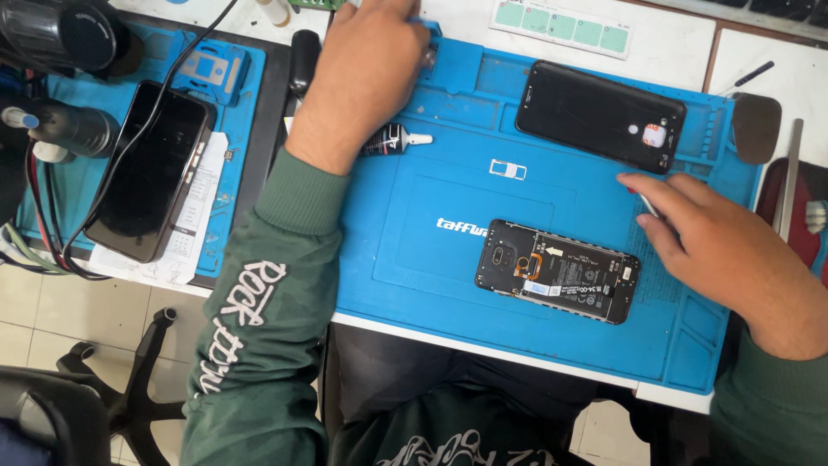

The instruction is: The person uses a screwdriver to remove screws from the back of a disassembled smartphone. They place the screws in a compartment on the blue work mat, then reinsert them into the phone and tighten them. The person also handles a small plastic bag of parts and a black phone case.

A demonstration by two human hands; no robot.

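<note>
An opened black phone (559, 270) lies on the blue work mat (414, 259), its battery and inner parts facing up. The black back cover (600, 114) lies apart at the mat's far right. My right hand (716, 246) rests just right of the opened phone, fingers closed on a thin tool with a white and red tip (645, 202). My left hand (366, 73) reaches to the mat's far edge, fingers curled at the small tray section; what they touch is hidden. A black glue tube with a white nozzle (392, 140) lies beside that wrist. A small SIM tray (507, 169) sits mid-mat.
A second black phone (148, 171) with a cable lies on another blue mat (220, 207) at left, near a black microscope body (56, 34). A brown pick (756, 127) and a metal ruler (789, 177) lie at right. A chair base (129, 388) stands below left.
</note>
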